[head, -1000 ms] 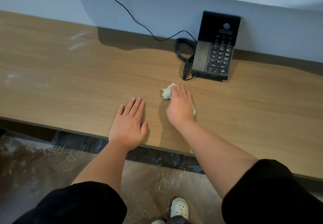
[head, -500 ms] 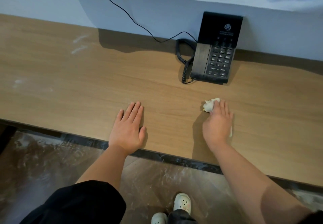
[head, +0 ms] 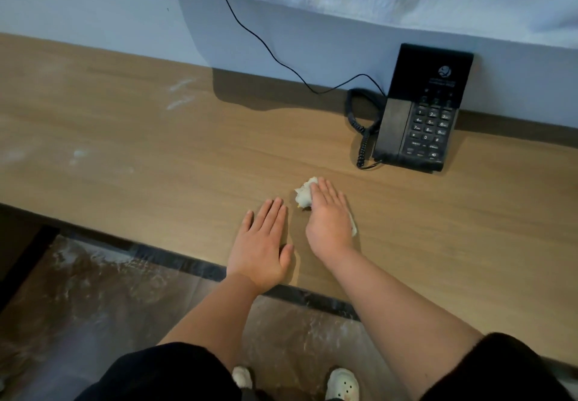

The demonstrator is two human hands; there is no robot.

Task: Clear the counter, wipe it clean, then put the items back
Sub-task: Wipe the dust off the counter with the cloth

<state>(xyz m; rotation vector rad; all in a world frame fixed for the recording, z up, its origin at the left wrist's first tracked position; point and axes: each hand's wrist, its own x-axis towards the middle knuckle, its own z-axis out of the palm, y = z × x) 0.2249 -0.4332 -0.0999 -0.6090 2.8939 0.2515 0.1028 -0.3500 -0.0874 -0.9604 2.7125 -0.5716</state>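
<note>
Two hands lie on the counter (head: 469, 228), close together but not touching. The left hand (head: 261, 244) rests flat, fingers straight, holding nothing. The right hand (head: 328, 222) presses a crumpled white tissue (head: 304, 194) against the wood with straight fingers; the tissue protrudes past the fingertips. Half a second earlier this hand was farther right, below the phone (head: 419, 112); it has swept back to just beside the left hand. Judgement: wiping is mid-stroke. Pale smears (head: 183, 83) well left of both hands remain uncleaned; the phone stands beyond the right hand.
</note>
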